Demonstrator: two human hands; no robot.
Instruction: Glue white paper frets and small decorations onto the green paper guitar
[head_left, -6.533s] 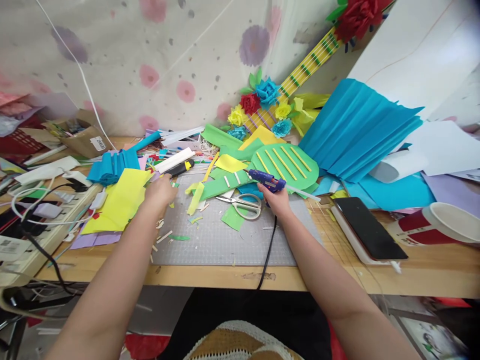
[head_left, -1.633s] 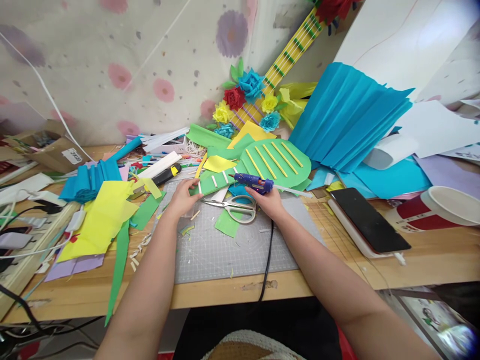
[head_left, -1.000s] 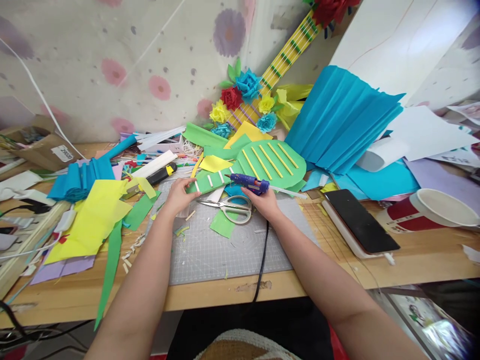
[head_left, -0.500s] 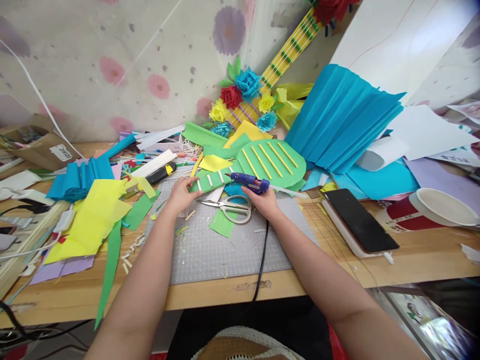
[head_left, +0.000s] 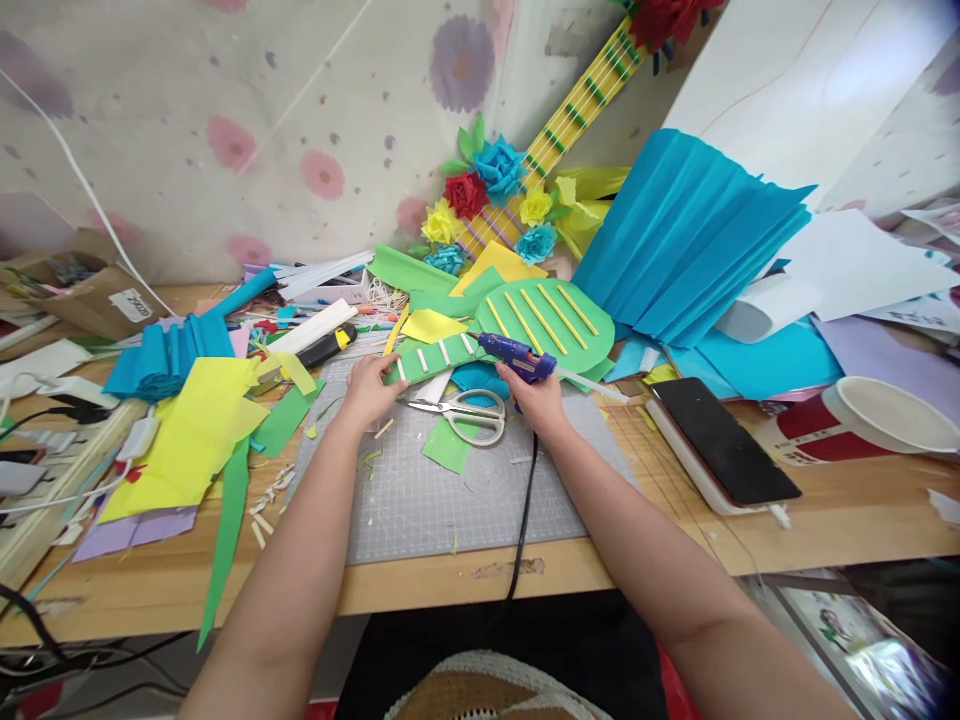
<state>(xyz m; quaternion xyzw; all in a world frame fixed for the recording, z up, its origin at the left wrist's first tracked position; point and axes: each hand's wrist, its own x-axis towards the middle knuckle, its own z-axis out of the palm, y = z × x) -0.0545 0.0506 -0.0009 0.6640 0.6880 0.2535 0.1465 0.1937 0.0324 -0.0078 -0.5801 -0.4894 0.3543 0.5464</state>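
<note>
A green paper guitar shape [head_left: 598, 348] lies across the back of the grey cutting mat [head_left: 420, 520], with yellow strips on its round body and short white strips along its neck. My left hand [head_left: 370, 390] grips the left end of that neck, fingers closed on its edge. In my right hand [head_left: 537, 400] is a blue hot glue gun [head_left: 516, 356], its tip pointing left at the neck near the rightmost white strip. Whether the tip touches it I cannot tell. Grey-handled scissors [head_left: 496, 428] lie on the mat below, over a green paper scrap [head_left: 445, 452].
A phone [head_left: 724, 440] and a red-and-white paper cup [head_left: 817, 425] stand at right. Blue crepe paper [head_left: 682, 240] rises behind. A flowered yellow guitar [head_left: 559, 130] leans on the wall. Yellow paper [head_left: 184, 440] and a utility knife [head_left: 324, 346] lie left. The gun's black cord [head_left: 524, 530] crosses the mat.
My right hand has moved the glue gun a little to the right along the green neck. My left hand keeps its hold on the neck's end. The whole view has shifted slightly.
</note>
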